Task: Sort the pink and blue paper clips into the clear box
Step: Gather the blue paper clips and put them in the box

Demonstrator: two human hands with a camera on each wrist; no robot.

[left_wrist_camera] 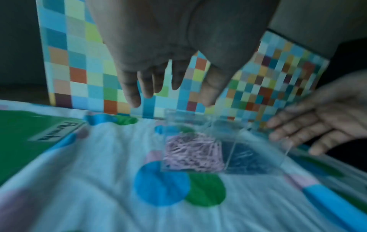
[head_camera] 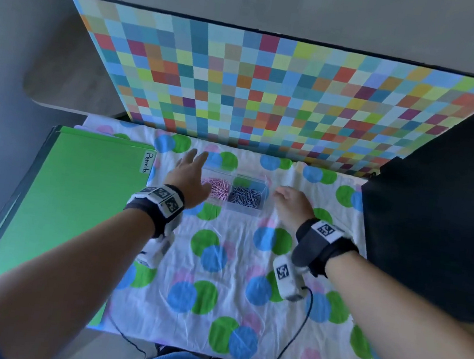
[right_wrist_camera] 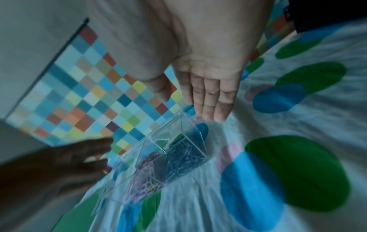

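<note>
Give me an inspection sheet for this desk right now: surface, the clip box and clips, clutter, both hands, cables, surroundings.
Surface: white cloth with blue, green and pink dots, wrinkled.
Job's things: clear box on the cloth; pink clips in its left compartment, blue clips in its right. No loose clips seen.
Clutter: green folder labelled Permits at left; black bag at right.
Grippers: left hand open beside the box's left side; right hand open at its right side; contact unclear.
Cables: black cable from the right wrist; another from the left.
Surroundings: multicoloured checkered board standing behind the cloth.

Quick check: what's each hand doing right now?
Left hand: open, fingers spread, holding nothing.
Right hand: open, fingers straight, holding nothing.
</note>
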